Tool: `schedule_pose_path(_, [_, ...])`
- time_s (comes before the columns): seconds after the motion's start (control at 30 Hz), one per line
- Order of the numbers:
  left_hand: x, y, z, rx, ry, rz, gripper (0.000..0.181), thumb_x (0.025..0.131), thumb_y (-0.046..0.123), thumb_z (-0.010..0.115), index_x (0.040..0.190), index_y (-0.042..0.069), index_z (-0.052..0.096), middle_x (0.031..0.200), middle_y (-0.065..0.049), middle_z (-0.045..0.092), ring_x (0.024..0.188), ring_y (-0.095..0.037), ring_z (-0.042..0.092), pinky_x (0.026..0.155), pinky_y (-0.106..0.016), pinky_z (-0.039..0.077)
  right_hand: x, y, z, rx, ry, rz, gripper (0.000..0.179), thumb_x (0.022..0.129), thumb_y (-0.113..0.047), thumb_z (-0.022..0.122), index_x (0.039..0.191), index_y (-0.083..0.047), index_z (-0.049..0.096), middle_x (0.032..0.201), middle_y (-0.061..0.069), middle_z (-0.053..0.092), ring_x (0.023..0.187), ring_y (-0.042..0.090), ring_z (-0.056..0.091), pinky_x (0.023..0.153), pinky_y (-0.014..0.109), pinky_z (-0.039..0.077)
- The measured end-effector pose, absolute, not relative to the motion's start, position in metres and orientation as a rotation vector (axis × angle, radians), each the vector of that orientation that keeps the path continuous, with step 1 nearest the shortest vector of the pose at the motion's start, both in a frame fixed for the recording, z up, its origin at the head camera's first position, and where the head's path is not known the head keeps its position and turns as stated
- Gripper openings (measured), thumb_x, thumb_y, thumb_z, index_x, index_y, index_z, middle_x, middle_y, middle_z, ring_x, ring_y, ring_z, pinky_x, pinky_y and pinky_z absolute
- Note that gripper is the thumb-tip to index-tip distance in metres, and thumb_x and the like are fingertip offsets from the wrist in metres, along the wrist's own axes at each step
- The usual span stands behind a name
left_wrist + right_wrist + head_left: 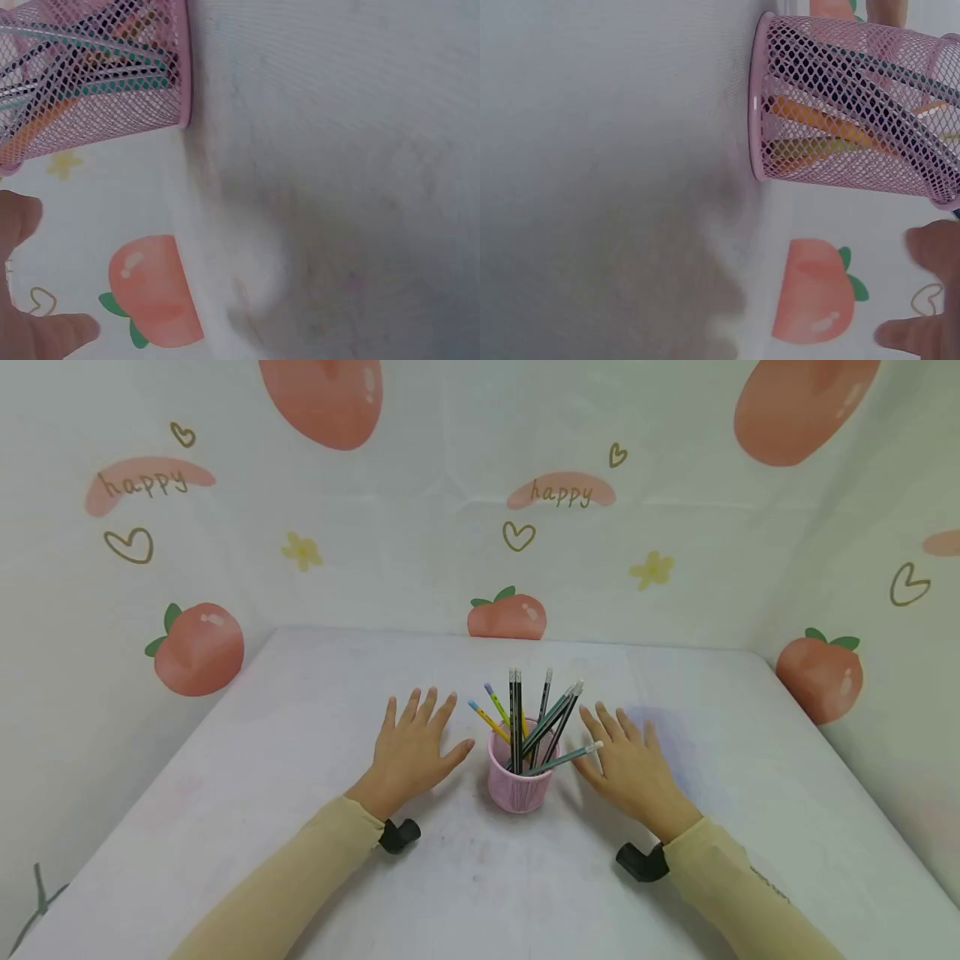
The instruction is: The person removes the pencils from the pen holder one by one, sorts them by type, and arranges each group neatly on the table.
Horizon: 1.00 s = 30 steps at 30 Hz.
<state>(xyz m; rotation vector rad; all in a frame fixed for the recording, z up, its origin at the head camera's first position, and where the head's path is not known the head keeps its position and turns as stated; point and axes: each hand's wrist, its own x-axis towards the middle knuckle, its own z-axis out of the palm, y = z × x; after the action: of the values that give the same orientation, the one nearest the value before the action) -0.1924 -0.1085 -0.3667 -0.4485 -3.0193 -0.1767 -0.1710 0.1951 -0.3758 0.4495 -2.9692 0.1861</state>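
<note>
A pink mesh pen holder (519, 795) stands upright on the table, full of pencils. Several black pencils (515, 718), teal ones and a few yellow-orange ones (489, 721) lean out of it in different directions. To its left is my left hand (411, 750), palm down with the fingers spread and nothing held. My right hand (632, 770) is on the other side, fingers also spread, its thumb and forefinger close by a teal pencil (558, 760) that leans out to the right. Both wrist views show the mesh wall (97, 82) with pencils behind it, apart from the fingers (930, 247).
A white cloth covers the table (465, 893), and a white backdrop (420, 568) printed with peaches, hearts and flowers rises behind and at both sides. Each wrist bears a black camera mount (643, 862) below the beige sleeve (300, 877).
</note>
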Motion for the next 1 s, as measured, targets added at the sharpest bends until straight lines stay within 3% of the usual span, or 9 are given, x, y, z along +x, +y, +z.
schedule_pose_path(0.17, [-0.192,-0.108,-0.364,-0.472,-3.097,-0.156,0.068,0.095,0.061,0.038,0.149,0.02,0.038,0.154,-0.014,0.036,0.146,-0.037,0.022,0.12,-0.059,0.005,-0.17,0.196,-0.375,0.514,-2.965,0.213,0.057,0.098,-0.04,0.05,0.143,-0.006,0.046,0.142,0.021,0.049,0.13,0.042,0.046,0.109,0.063,0.033])
schedule_pose_path(0.23, [-0.192,-0.108,-0.363,-0.478,-3.122,-0.158,0.064,0.096,0.056,0.043,0.146,0.018,0.044,0.148,-0.013,0.045,0.143,-0.037,0.03,0.12,-0.059,0.008,-0.171,0.196,-0.376,0.546,-2.95,0.195,0.046,0.097,-0.036,0.053,0.13,-0.005,0.06,0.137,0.017,0.056,0.12,0.04,0.057,0.103,0.057,0.043])
schedule_pose_path(0.3, [-0.193,-0.107,-0.362,-0.479,-3.144,-0.172,0.059,0.096,0.051,0.048,0.142,0.015,0.048,0.141,-0.013,0.053,0.137,-0.035,0.041,0.119,-0.059,0.013,-0.171,0.196,-0.377,0.57,-2.95,0.182,0.031,0.096,-0.033,0.056,0.102,-0.007,0.072,0.132,0.012,0.061,0.105,0.035,0.065,0.084,0.047,0.055])
schedule_pose_path(0.37, [-0.193,-0.106,-0.362,-0.473,-3.166,-0.195,0.055,0.095,0.047,0.052,0.139,0.013,0.051,0.135,-0.012,0.058,0.13,-0.033,0.05,0.118,-0.058,0.019,-0.172,0.196,-0.377,0.572,-2.969,0.19,0.031,0.096,-0.033,0.056,0.078,-0.012,0.071,0.13,0.006,0.063,0.089,0.03,0.068,0.062,0.038,0.055])
schedule_pose_path(0.4, [-0.193,-0.105,-0.361,-0.469,-3.175,-0.203,0.054,0.095,0.045,0.053,0.138,0.012,0.052,0.133,-0.012,0.06,0.126,-0.032,0.053,0.117,-0.057,0.023,-0.172,0.196,-0.377,0.563,-2.979,0.2,0.03,0.096,-0.032,0.057,0.077,-0.013,0.07,0.128,0.005,0.065,0.083,0.029,0.068,0.053,0.035,0.051])
schedule_pose_path(0.47, [-0.194,-0.105,-0.361,-0.451,-3.195,-0.223,0.053,0.095,0.044,0.054,0.136,0.012,0.053,0.13,-0.012,0.062,0.12,-0.031,0.058,0.112,-0.053,0.035,-0.171,0.196,-0.377,0.542,-2.995,0.23,0.026,0.096,-0.032,0.057,0.084,-0.014,0.071,0.125,0.004,0.066,0.076,0.023,0.066,0.044,0.03,0.042])
schedule_pose_path(0.6, [-0.193,-0.105,-0.361,-0.414,-3.206,-0.268,0.05,0.095,0.043,0.054,0.135,0.013,0.054,0.128,-0.01,0.064,0.114,-0.029,0.062,0.094,-0.047,0.052,-0.171,0.198,-0.377,0.49,-2.991,0.283,0.035,0.095,-0.03,0.058,0.124,-0.013,0.064,0.109,0.008,0.071,0.068,0.016,0.06,0.044,0.03,0.042])
schedule_pose_path(0.77, [-0.193,-0.106,-0.358,-0.399,-3.19,-0.313,0.047,0.094,0.041,0.056,0.132,0.013,0.056,0.125,-0.009,0.066,0.108,-0.027,0.065,0.083,-0.046,0.056,-0.172,0.2,-0.374,0.475,-2.987,0.335,0.034,0.094,-0.026,0.059,0.125,-0.014,0.063,0.108,0.01,0.071,0.07,0.016,0.061,0.045,0.031,0.044])
schedule_pose_path(1.0, [-0.196,-0.109,-0.355,-0.384,-3.168,-0.448,0.042,0.095,0.038,0.055,0.13,0.015,0.059,0.117,-0.007,0.069,0.102,-0.023,0.067,0.077,-0.043,0.057,-0.172,0.203,-0.371,0.463,-2.99,0.44,0.032,0.094,-0.024,0.058,0.124,-0.014,0.062,0.107,0.008,0.072,0.091,0.023,0.069,0.059,0.038,0.055])
